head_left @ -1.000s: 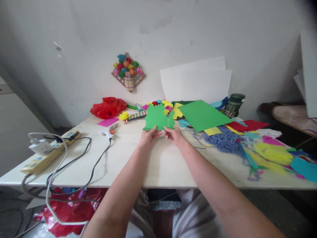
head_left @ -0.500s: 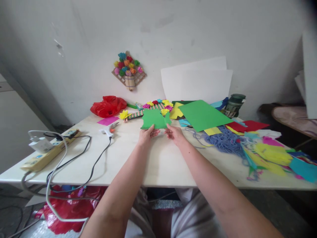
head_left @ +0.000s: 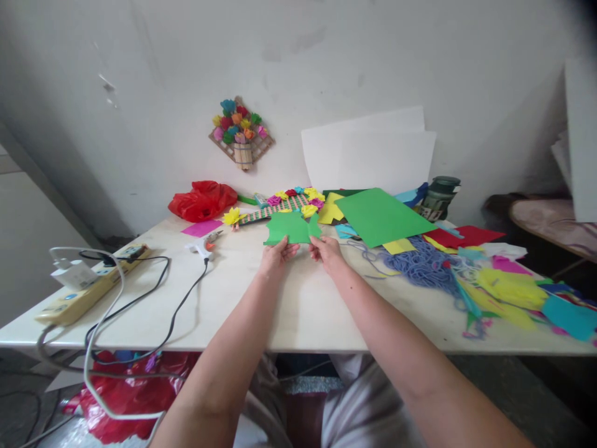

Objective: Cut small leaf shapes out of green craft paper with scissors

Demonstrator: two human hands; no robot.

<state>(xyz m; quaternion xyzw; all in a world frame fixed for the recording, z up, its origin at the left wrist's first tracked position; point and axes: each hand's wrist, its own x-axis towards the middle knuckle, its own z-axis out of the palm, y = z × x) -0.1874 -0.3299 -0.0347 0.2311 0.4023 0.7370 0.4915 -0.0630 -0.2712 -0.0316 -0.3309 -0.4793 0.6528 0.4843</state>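
Between my two hands is a piece of green paper (head_left: 288, 228) with notched, cut edges, raised over the table. My left hand (head_left: 278, 251) pinches its lower edge, thumb on top. At the lower right corner, my right hand (head_left: 325, 250) grips the same paper between thumb and fingers. Just behind it lies a woven strip (head_left: 261, 213) decorated with yellow, pink, red and blue paper flowers (head_left: 298, 193). A large green sheet (head_left: 380, 214) rests to the right, beyond my right hand.
On the left are a glue gun (head_left: 201, 250), its black cord, a power strip (head_left: 88, 292) and a red plastic bag (head_left: 203, 200). Blue yarn (head_left: 422, 264), paper scraps (head_left: 510, 289) and a dark bottle (head_left: 441, 198) occupy the right. A flower decoration (head_left: 242, 134) hangs on the wall.
The top edge of the green paper sits slightly lower, showing more of the woven strip behind it. Both hands keep their hold, and the view has shifted slightly.
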